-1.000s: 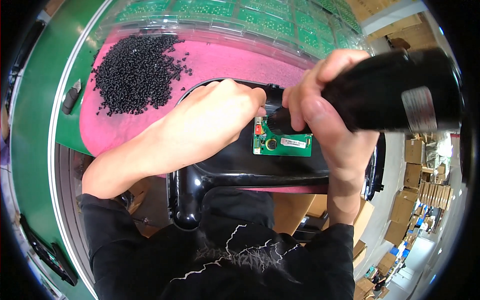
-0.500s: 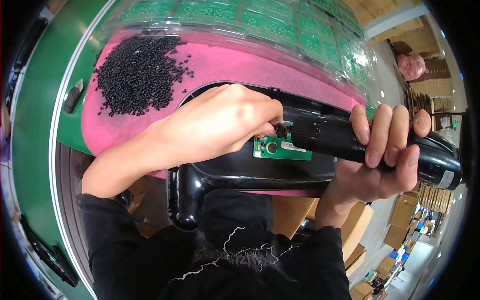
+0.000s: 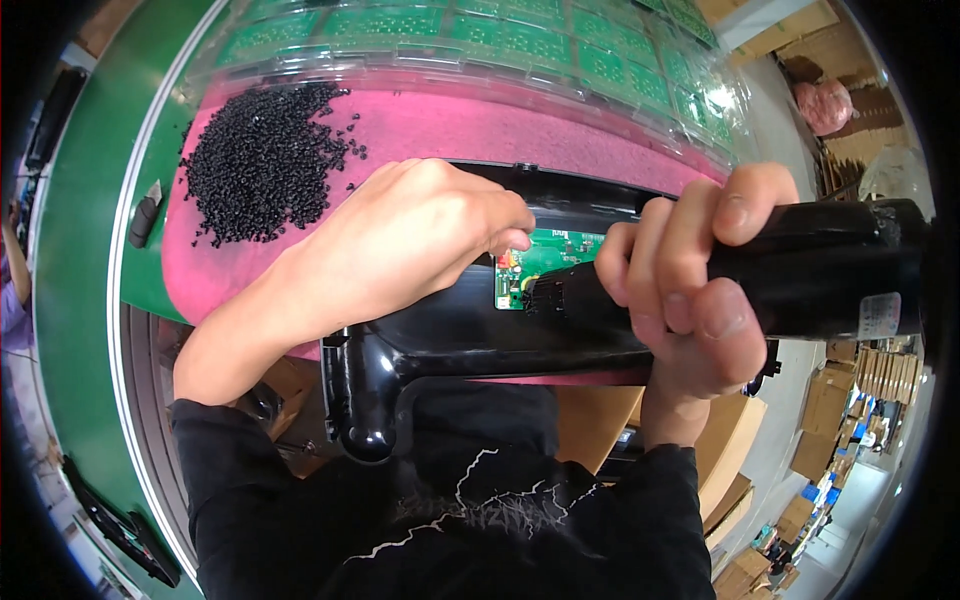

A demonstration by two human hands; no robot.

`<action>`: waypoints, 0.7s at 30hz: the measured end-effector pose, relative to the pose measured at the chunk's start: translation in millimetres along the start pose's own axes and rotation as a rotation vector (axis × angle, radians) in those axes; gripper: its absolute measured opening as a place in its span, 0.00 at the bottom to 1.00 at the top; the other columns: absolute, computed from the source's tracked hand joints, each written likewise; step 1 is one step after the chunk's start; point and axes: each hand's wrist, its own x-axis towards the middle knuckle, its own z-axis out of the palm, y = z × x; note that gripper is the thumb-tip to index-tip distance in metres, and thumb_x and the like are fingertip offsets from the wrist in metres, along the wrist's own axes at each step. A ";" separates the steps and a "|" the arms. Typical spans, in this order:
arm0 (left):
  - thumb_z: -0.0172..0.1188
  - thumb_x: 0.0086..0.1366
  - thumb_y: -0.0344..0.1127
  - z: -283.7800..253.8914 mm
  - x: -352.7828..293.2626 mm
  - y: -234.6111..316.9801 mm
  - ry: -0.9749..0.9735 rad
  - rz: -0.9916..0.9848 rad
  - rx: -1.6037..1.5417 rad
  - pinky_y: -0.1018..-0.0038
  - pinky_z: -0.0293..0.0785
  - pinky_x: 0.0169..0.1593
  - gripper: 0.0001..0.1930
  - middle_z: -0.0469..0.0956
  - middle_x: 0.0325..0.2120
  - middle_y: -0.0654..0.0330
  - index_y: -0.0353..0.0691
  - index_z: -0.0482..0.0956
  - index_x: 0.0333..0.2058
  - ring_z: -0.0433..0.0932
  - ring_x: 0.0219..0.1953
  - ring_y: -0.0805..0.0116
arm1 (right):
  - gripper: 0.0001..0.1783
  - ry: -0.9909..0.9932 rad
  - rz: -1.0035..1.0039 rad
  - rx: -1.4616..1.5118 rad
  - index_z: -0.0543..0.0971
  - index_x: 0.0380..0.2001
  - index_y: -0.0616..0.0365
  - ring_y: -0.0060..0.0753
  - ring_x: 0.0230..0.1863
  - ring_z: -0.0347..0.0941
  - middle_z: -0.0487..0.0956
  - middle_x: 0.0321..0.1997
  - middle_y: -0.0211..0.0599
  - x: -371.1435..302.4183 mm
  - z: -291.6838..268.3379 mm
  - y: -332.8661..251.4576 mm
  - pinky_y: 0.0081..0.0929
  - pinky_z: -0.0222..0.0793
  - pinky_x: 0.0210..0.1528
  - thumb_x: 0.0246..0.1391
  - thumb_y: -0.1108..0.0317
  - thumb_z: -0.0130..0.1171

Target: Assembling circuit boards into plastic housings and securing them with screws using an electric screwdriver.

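Observation:
My right hand wraps round a thick black electric screwdriver, which lies almost level. Its ribbed nose points left, over the lower left part of a green circuit board. The bit's tip is too dark to make out. The board sits inside a long black plastic housing. My left hand is closed with its fingertips pinched at the board's upper left corner. Whatever is between those fingertips is hidden. A heap of small black screws lies left of the housing on a pink mat.
Behind the mat, clear plastic trays hold several green boards. A utility knife rests on the green table at the left. Cardboard boxes stand on the floor at the right. A person's sleeve shows at the far left.
The screwdriver's nose has swung down and left to the board's lower left part. My left hand has drawn back a little left, and the dark screws at its fingertips no longer show.

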 end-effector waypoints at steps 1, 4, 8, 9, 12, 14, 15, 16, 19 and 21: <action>0.63 0.57 0.26 -0.9 0.6 0.8 -0.005 -0.026 0.045 0.65 0.77 0.33 0.08 0.81 0.28 0.51 0.32 0.80 0.36 0.82 0.31 0.52 | 0.20 0.017 0.009 -0.014 0.65 0.44 0.51 0.18 0.15 0.60 0.66 0.20 0.23 -0.7 2.5 0.6 0.21 0.59 0.22 0.52 0.66 0.63; 0.63 0.58 0.27 1.4 -1.1 -3.6 0.046 0.008 0.031 0.64 0.77 0.33 0.09 0.81 0.27 0.51 0.32 0.80 0.38 0.81 0.31 0.50 | 0.20 -0.013 0.000 -0.027 0.65 0.43 0.50 0.19 0.15 0.62 0.66 0.20 0.24 -1.9 6.8 0.1 0.22 0.60 0.23 0.51 0.67 0.64; 0.62 0.60 0.30 2.2 -1.6 0.5 0.047 -0.099 -0.015 0.61 0.73 0.29 0.07 0.78 0.22 0.50 0.33 0.77 0.35 0.78 0.27 0.47 | 0.21 -0.177 -0.044 0.001 0.65 0.40 0.50 0.21 0.15 0.64 0.68 0.20 0.24 0.3 4.3 1.7 0.23 0.62 0.23 0.49 0.70 0.66; 0.62 0.60 0.30 1.2 -1.7 0.8 0.059 -0.106 -0.008 0.61 0.73 0.29 0.07 0.78 0.22 0.50 0.33 0.77 0.35 0.78 0.27 0.47 | 0.20 -0.151 -0.044 0.023 0.64 0.40 0.50 0.21 0.15 0.64 0.68 0.20 0.24 -2.6 8.7 3.1 0.24 0.61 0.23 0.49 0.70 0.66; 0.61 0.63 0.35 0.3 -5.8 0.8 0.065 -0.111 -0.025 0.58 0.69 0.26 0.09 0.74 0.16 0.49 0.34 0.75 0.30 0.76 0.22 0.46 | 0.23 -0.161 -0.012 0.118 0.66 0.38 0.57 0.25 0.20 0.65 0.71 0.21 0.33 -1.7 11.2 4.1 0.28 0.66 0.29 0.42 0.82 0.67; 0.61 0.63 0.37 1.0 -6.0 1.4 0.040 -0.108 0.032 0.58 0.69 0.26 0.11 0.74 0.16 0.49 0.34 0.75 0.29 0.75 0.22 0.45 | 0.23 -0.176 -0.015 0.095 0.66 0.38 0.57 0.26 0.21 0.66 0.71 0.21 0.33 -0.3 12.4 3.0 0.29 0.66 0.29 0.42 0.82 0.67; 0.61 0.63 0.38 1.1 -5.9 2.2 0.008 -0.105 0.087 0.57 0.69 0.26 0.12 0.74 0.16 0.48 0.34 0.75 0.27 0.75 0.22 0.45 | 0.22 -0.157 0.007 0.082 0.66 0.38 0.56 0.26 0.21 0.65 0.71 0.21 0.33 0.1 13.7 1.7 0.29 0.66 0.28 0.43 0.81 0.67; 0.60 0.64 0.40 0.6 -5.2 3.4 -0.011 -0.122 0.079 0.55 0.68 0.25 0.15 0.74 0.16 0.48 0.35 0.73 0.24 0.74 0.22 0.43 | 0.22 -0.136 0.029 0.070 0.65 0.37 0.55 0.26 0.21 0.65 0.71 0.21 0.33 0.1 14.5 0.4 0.29 0.65 0.28 0.44 0.80 0.67; 0.58 0.65 0.39 2.7 -3.8 4.0 -0.008 -0.160 0.095 0.55 0.68 0.26 0.14 0.73 0.16 0.48 0.36 0.72 0.26 0.74 0.22 0.43 | 0.20 -0.021 0.034 0.125 0.64 0.37 0.55 0.25 0.20 0.63 0.69 0.21 0.32 -6.5 14.2 -4.7 0.28 0.64 0.27 0.47 0.77 0.65; 0.58 0.65 0.39 1.4 -4.1 4.7 0.033 -0.172 0.074 0.55 0.68 0.26 0.13 0.74 0.17 0.49 0.36 0.72 0.28 0.75 0.23 0.43 | 0.19 -0.026 -0.031 0.122 0.63 0.39 0.54 0.25 0.20 0.61 0.68 0.22 0.32 -8.2 10.9 -4.7 0.28 0.63 0.27 0.51 0.74 0.63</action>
